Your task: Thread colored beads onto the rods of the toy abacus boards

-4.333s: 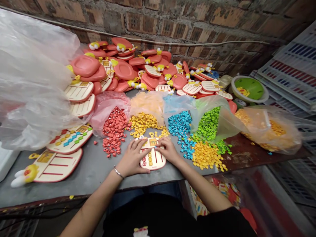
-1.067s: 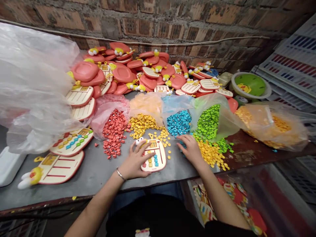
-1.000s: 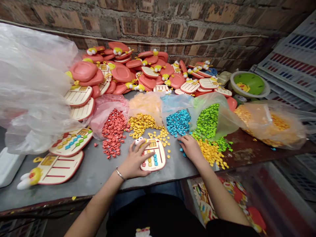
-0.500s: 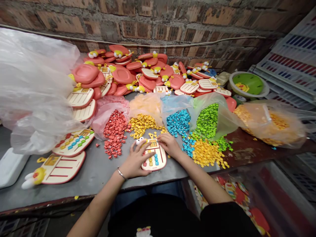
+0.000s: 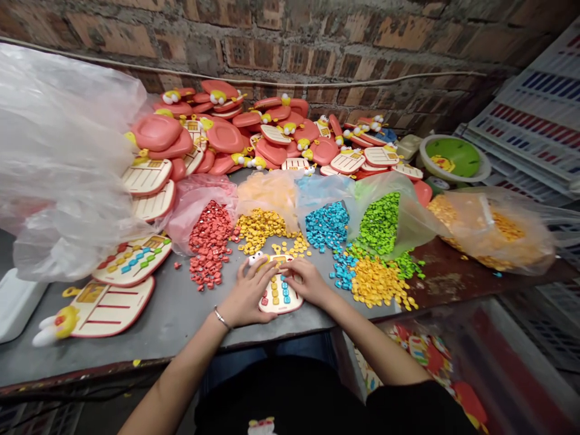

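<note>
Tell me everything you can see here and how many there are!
cream board: one, red-edged, under both hands, with yellow, blue and red pieces on it
beaded board: one, cream, left of the hands
bare board: one, cream, with a yellow and white head, front left
coral boards: many, heaped by the brick wall
red pieces: many, in and beside a pink bag
yellow pieces: many, loose right of the hands
blue pieces: many, at a blue bag
green pieces: many, in a green bag
clear plastic sheet: one, see-through, far left
green bowl: one, white-rimmed, back right
left hand: one, on the cream board, silver bracelet at the wrist
right hand: one, on the cream board
</note>
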`<state>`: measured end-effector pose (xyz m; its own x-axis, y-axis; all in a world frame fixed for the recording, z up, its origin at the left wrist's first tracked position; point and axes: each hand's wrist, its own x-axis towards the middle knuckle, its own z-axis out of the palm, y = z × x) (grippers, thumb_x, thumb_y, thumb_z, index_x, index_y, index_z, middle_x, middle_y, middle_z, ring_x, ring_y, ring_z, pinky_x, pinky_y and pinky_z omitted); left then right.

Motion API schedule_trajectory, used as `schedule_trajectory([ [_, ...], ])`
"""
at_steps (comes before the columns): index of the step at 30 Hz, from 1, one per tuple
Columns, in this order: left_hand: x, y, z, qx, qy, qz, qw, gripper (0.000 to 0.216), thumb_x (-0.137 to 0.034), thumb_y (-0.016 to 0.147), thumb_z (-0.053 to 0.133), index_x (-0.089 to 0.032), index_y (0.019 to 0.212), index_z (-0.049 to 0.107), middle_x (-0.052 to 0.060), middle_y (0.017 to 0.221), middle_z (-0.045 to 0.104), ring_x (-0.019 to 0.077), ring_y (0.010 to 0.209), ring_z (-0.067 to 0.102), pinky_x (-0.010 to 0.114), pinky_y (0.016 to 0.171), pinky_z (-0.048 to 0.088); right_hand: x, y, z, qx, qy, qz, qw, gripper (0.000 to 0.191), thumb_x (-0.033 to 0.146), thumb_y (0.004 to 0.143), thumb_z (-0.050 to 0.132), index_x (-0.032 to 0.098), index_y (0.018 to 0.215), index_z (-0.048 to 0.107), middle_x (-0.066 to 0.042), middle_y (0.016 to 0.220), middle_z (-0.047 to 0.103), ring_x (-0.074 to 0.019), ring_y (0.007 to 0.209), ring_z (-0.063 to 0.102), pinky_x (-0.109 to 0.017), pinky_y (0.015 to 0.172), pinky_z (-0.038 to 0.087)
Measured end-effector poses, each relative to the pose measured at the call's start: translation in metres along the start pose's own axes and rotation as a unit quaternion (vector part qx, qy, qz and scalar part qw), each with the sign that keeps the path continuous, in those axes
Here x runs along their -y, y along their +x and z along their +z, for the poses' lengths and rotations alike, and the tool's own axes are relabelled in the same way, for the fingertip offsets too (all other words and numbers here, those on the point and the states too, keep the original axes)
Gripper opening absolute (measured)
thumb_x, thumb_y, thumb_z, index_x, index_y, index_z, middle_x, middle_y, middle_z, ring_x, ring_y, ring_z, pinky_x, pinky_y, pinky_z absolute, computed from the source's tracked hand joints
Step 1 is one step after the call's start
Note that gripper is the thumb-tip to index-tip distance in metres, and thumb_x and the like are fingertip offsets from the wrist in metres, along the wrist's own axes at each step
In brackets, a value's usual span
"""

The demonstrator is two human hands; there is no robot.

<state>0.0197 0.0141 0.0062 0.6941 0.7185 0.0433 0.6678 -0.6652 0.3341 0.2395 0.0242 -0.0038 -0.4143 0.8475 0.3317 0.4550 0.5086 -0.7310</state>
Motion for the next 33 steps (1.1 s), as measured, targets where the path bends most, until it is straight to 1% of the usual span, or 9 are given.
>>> schedule_trajectory([
  [3,0.001,-0.001,0.001,0.0,0.007,0.005,1.0,0.098,-0.054,0.064,0.071,-0.021,0.147,0.033,0.013,0.153,0.034,0.0363,0.142,0.02,0.052,0.115,-0.004,-0.005,-0.006,-0.025,0.03,0.036,0.022,0.999,0.027,0.028,0.085,0.065,0.022,0.111,0.064,-0.005,0.093,0.071,-0.0215,0.09,0.065,-0.036,0.083,0.05],
  [6,0.002,-0.002,0.001,0.004,0.017,0.013,1.0,0.09,-0.054,0.064,0.07,-0.023,0.143,0.039,0.011,0.154,0.033,0.0366,0.143,0.02,0.053,0.115,-0.004,-0.031,-0.02,-0.073,-0.121,-0.035,0.1,0.987,0.015,0.033,0.088,0.059,0.022,0.092,0.067,-0.006,0.088,0.07,-0.0217,0.082,0.064,-0.036,0.076,0.051],
  [9,0.003,-0.002,0.001,0.004,0.022,0.018,1.0,0.087,-0.054,0.066,0.07,-0.025,0.142,0.042,0.01,0.155,0.031,0.0364,0.143,0.02,0.054,0.115,-0.004,-0.075,-0.032,-0.123,-0.253,-0.223,0.184,0.923,0.017,0.03,0.086,0.056,0.019,0.092,0.067,-0.011,0.095,0.068,-0.0278,0.093,0.061,-0.044,0.085,0.047],
  [11,0.003,-0.002,0.001,0.001,0.024,0.019,1.0,0.086,-0.054,0.067,0.069,-0.026,0.143,0.041,0.009,0.155,0.031,0.0358,0.143,0.02,0.055,0.115,-0.004,-0.104,-0.036,-0.146,-0.241,-0.322,0.226,0.887,0.021,0.027,0.08,0.06,0.018,0.097,0.067,-0.015,0.107,0.065,-0.0326,0.106,0.056,-0.049,0.093,0.042],
  [14,0.004,-0.003,0.001,0.004,0.024,0.02,0.999,0.085,-0.055,0.067,0.069,-0.026,0.142,0.041,0.01,0.154,0.031,0.035,0.143,0.019,0.054,0.114,-0.004,-0.135,-0.039,-0.16,-0.175,-0.363,0.255,0.879,0.02,0.021,0.075,0.061,0.017,0.094,0.066,-0.016,0.103,0.066,-0.0329,0.102,0.058,-0.049,0.093,0.041],
  [18,0.005,-0.002,0.002,0.002,0.025,0.022,0.999,0.085,-0.056,0.067,0.069,-0.026,0.142,0.042,0.01,0.154,0.032,0.0351,0.143,0.019,0.054,0.115,-0.003,-0.148,-0.038,-0.164,-0.182,-0.32,0.241,0.898,0.008,0.023,0.073,0.06,0.018,0.078,0.063,-0.012,0.088,0.068,-0.0285,0.088,0.061,-0.044,0.085,0.046],
  [21,0.005,-0.002,0.002,-0.003,0.026,0.025,0.999,0.084,-0.057,0.068,0.067,-0.026,0.142,0.042,0.009,0.155,0.031,0.0351,0.143,0.02,0.054,0.115,-0.002,-0.141,-0.039,-0.169,-0.23,-0.247,0.253,0.907,0.014,0.032,0.072,0.062,0.018,0.073,0.063,-0.009,0.081,0.068,-0.0261,0.078,0.061,-0.042,0.078,0.048],
  [27,0.005,-0.002,0.002,-0.002,0.031,0.026,0.999,0.087,-0.056,0.068,0.068,-0.026,0.144,0.039,0.009,0.155,0.03,0.0349,0.143,0.019,0.054,0.114,-0.003,-0.081,-0.039,-0.138,-0.346,-0.057,0.214,0.912,0.021,0.038,0.075,0.064,0.018,0.083,0.065,-0.008,0.088,0.069,-0.0246,0.084,0.064,-0.038,0.075,0.051],
  [33,0.005,-0.002,0.003,0.005,0.033,0.026,0.999,0.085,-0.059,0.069,0.067,-0.026,0.142,0.041,0.01,0.155,0.03,0.034,0.144,0.018,0.054,0.115,-0.004,-0.02,-0.018,-0.052,-0.183,0.06,0.153,0.969,0.008,0.028,0.082,0.062,0.022,0.085,0.066,-0.007,0.096,0.07,-0.0234,0.095,0.065,-0.035,0.076,0.053],
])
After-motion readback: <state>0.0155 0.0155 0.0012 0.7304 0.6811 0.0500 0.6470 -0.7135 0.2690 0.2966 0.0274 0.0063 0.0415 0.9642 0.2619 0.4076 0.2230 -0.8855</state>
